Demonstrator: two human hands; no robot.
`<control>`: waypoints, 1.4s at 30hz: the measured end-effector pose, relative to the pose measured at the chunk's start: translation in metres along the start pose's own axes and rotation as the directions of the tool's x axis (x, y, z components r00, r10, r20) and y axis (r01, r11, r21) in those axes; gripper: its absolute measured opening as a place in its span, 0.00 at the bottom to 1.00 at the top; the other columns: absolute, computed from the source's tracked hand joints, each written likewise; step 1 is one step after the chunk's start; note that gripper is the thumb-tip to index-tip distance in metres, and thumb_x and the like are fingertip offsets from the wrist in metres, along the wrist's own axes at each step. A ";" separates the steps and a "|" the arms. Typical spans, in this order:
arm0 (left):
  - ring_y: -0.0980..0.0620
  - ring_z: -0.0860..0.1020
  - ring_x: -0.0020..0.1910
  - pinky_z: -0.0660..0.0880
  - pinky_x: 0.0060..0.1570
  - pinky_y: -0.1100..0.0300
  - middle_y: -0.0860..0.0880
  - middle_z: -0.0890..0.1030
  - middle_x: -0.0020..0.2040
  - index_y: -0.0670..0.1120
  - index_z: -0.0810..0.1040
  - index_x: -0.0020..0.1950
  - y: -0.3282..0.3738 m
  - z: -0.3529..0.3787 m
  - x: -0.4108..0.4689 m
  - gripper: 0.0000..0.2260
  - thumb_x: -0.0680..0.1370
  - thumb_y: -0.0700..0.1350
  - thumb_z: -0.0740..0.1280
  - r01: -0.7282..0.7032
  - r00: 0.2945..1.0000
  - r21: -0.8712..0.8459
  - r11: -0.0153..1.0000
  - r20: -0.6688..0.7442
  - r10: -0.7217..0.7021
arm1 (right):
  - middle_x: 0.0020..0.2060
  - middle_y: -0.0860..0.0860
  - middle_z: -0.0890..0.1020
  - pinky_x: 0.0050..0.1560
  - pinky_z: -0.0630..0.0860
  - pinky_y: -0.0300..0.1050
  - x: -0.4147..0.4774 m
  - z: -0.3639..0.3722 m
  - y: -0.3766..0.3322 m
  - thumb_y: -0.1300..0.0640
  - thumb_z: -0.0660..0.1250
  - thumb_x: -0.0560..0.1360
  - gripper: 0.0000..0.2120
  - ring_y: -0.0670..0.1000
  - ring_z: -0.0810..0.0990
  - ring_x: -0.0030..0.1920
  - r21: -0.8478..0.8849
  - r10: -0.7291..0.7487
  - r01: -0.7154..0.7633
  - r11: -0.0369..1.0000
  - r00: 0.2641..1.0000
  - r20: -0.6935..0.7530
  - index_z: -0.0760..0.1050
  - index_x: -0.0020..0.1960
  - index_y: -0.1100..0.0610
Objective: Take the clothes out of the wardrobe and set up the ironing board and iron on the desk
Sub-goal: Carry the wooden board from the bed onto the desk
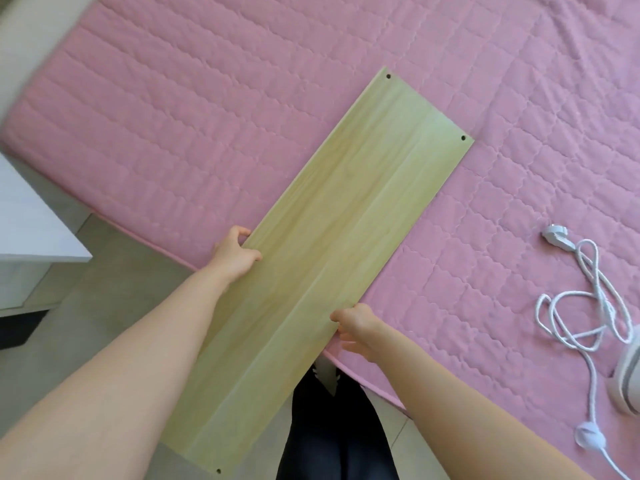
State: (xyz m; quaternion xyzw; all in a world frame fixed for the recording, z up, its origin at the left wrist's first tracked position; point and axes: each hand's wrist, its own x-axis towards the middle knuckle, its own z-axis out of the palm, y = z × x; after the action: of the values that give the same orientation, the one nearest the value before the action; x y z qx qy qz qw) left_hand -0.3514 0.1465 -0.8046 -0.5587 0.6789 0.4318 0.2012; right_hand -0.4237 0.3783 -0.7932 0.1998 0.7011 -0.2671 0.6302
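A long pale wooden board (332, 237), the ironing board, with small holes at its corners, lies half on the pink quilted bed (207, 116) and half out over the floor toward me. My left hand (235, 254) grips its left long edge. My right hand (356, 325) grips its right long edge near the bed's rim. At the right edge of the view sits part of a white iron (627, 379), with its white cord (585, 317) coiled on the bed and the plug (556, 233) lying beyond it.
A white desk corner (38, 230) stands at the left, beside the bed. Grey tiled floor (114, 292) runs between them. My dark trousers (332, 438) show below the board.
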 end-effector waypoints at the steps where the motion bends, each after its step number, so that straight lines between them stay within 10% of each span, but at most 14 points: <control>1: 0.41 0.78 0.50 0.77 0.52 0.52 0.42 0.73 0.61 0.57 0.68 0.57 -0.001 0.000 -0.004 0.19 0.71 0.42 0.70 -0.013 1.000 -0.024 1.000 -0.006 0.013 | 0.51 0.56 0.75 0.60 0.75 0.55 0.000 -0.004 -0.002 0.59 0.61 0.77 0.13 0.57 0.76 0.52 -0.044 -0.005 0.004 0.999 1.000 -0.019 0.70 0.60 0.62; 5: 0.43 0.80 0.46 0.75 0.44 0.56 0.41 0.77 0.57 0.50 0.72 0.61 -0.005 0.001 -0.019 0.16 0.74 0.41 0.68 -0.071 0.995 -0.044 0.996 -0.076 0.068 | 0.45 0.55 0.72 0.50 0.73 0.47 -0.014 -0.016 -0.020 0.61 0.58 0.75 0.10 0.55 0.72 0.45 -0.327 -0.139 0.112 0.938 0.988 -0.062 0.71 0.55 0.62; 9: 0.42 0.78 0.52 0.75 0.54 0.52 0.41 0.76 0.59 0.46 0.77 0.61 -0.003 0.002 -0.042 0.14 0.75 0.42 0.68 -0.096 0.988 -0.052 0.994 -0.130 0.089 | 0.63 0.60 0.74 0.56 0.73 0.49 -0.042 -0.027 -0.048 0.61 0.57 0.77 0.25 0.59 0.74 0.62 -0.668 -0.435 0.311 0.676 0.900 -0.021 0.59 0.73 0.62; 15: 0.46 0.73 0.54 0.70 0.55 0.57 0.49 0.68 0.53 0.48 0.77 0.60 0.005 0.014 -0.099 0.11 0.77 0.42 0.67 -0.186 0.944 -0.048 0.981 -0.287 0.165 | 0.71 0.55 0.64 0.62 0.70 0.50 -0.084 -0.028 -0.085 0.65 0.57 0.77 0.27 0.58 0.64 0.69 -0.872 -0.825 0.487 0.052 0.512 0.237 0.57 0.75 0.58; 19: 0.48 0.71 0.55 0.72 0.57 0.52 0.49 0.69 0.53 0.48 0.74 0.65 0.011 0.030 -0.141 0.14 0.79 0.43 0.65 -0.208 0.903 0.026 0.978 -0.380 0.202 | 0.72 0.57 0.65 0.69 0.63 0.55 -0.104 -0.022 -0.096 0.65 0.60 0.77 0.27 0.61 0.57 0.74 -0.852 -0.829 0.366 -0.375 0.277 0.485 0.60 0.74 0.59; 23: 0.46 0.72 0.56 0.71 0.56 0.52 0.48 0.74 0.56 0.47 0.72 0.67 0.013 0.050 -0.176 0.15 0.80 0.41 0.62 -0.252 0.864 0.080 0.964 -0.431 0.261 | 0.68 0.57 0.70 0.74 0.54 0.60 -0.107 -0.028 -0.092 0.62 0.60 0.79 0.22 0.62 0.59 0.74 -0.749 -0.686 0.251 -0.613 0.303 0.662 0.64 0.72 0.57; 30: 0.48 0.77 0.54 0.74 0.53 0.50 0.51 0.79 0.56 0.51 0.69 0.70 0.010 0.070 -0.219 0.19 0.80 0.39 0.61 -0.265 0.855 0.219 0.939 -0.397 0.334 | 0.43 0.51 0.78 0.60 0.72 0.60 -0.119 -0.053 -0.077 0.65 0.68 0.69 0.16 0.55 0.76 0.44 -0.675 -0.646 0.106 -0.731 0.212 0.733 0.75 0.54 0.53; 42: 0.49 0.75 0.51 0.71 0.44 0.55 0.54 0.77 0.55 0.53 0.71 0.65 0.015 0.063 -0.284 0.14 0.80 0.42 0.60 -0.174 0.873 0.273 0.946 -0.402 0.276 | 0.41 0.50 0.76 0.44 0.75 0.50 -0.170 -0.071 -0.057 0.69 0.71 0.65 0.19 0.54 0.74 0.40 -0.661 -0.627 0.176 -0.729 0.214 0.749 0.77 0.50 0.50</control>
State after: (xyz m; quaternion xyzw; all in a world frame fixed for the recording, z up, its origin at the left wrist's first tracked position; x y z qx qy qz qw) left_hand -0.2947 0.3633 -0.6190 -0.5306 0.8122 0.2360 0.0555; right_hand -0.4922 0.3879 -0.6136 -0.7605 0.6425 0.0560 0.0758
